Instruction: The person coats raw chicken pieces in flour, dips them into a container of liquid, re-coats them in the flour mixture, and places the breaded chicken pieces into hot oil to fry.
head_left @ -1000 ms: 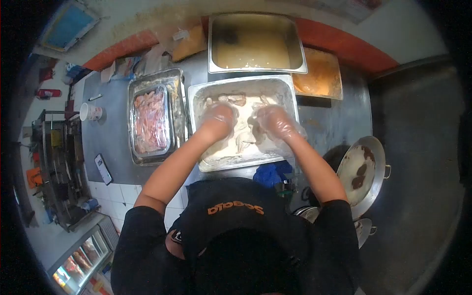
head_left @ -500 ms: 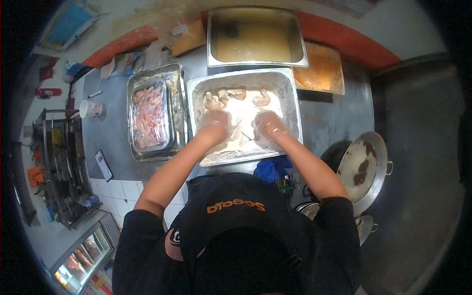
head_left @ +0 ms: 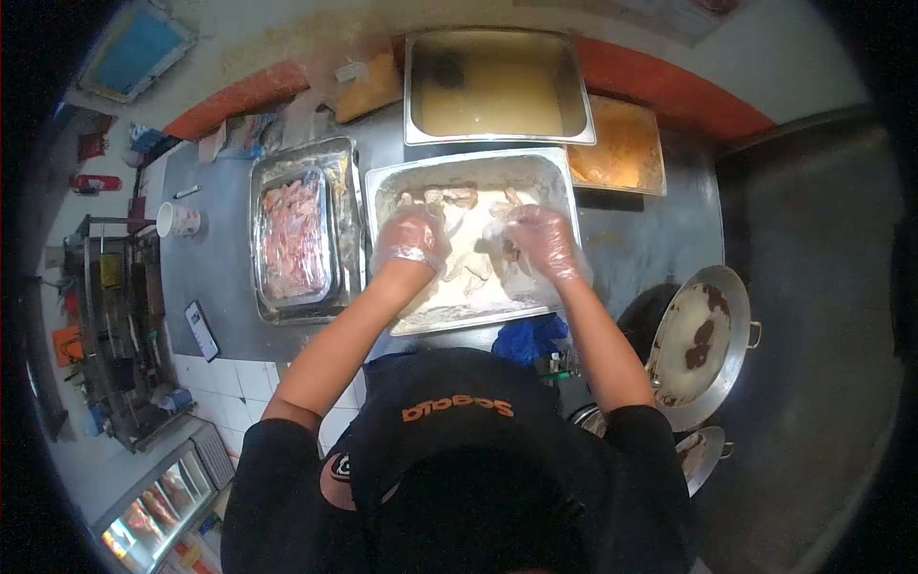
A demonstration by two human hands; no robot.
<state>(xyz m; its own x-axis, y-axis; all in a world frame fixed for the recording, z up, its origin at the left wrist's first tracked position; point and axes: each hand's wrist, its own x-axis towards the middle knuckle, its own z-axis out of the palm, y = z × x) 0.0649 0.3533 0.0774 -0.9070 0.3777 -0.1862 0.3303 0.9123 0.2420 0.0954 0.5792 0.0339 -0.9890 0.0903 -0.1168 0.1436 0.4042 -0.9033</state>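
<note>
Both hands wear clear plastic gloves and are inside a metal tray (head_left: 430, 320) of white flour. My left hand (head_left: 414, 237) is at the tray's left side, back upward; its fingers are hidden beneath it. At the right side, my right hand (head_left: 542, 239) has its fingers curled together by a floured piece, and what they grip is too small to make out. Floured meat pieces (head_left: 470, 268) lie between the hands, and more pieces (head_left: 451, 195) rest along the tray's far side.
Left of the flour stands a tray of raw meat (head_left: 294, 234). Behind is a deep pan of yellowish liquid (head_left: 497, 96), beside an orange-toned tray (head_left: 612, 143). A cup (head_left: 177, 220) and phone (head_left: 201, 330) lie left; a large pan (head_left: 703, 335) stands right, near blue cloth (head_left: 526, 340).
My right hand has risen slightly from the flour and turned, its fingers now drawn inward. My left hand has shifted a little. The whole view has tilted slightly.
</note>
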